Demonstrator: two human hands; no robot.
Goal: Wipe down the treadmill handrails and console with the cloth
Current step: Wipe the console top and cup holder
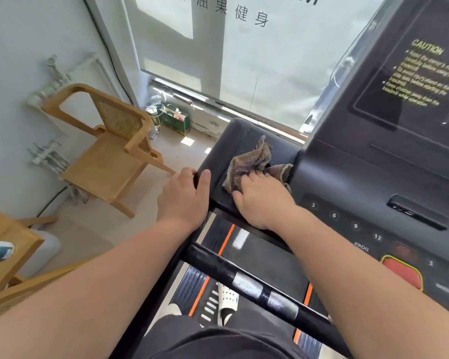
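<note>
Partly, cloth (249, 161) under right hand (262, 203), console (373, 177) cropped

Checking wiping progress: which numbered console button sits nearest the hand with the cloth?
The button marked 3, topmost of the 3, 6, 9, 12 column, just beside the right hand holding the cloth.

Our crumpled grey-brown cloth (252, 161) on the black treadmill console (373, 182).
It lies bunched on the flat left wing; our black, silver-padded handrail bar (262, 291) runs below.
</note>
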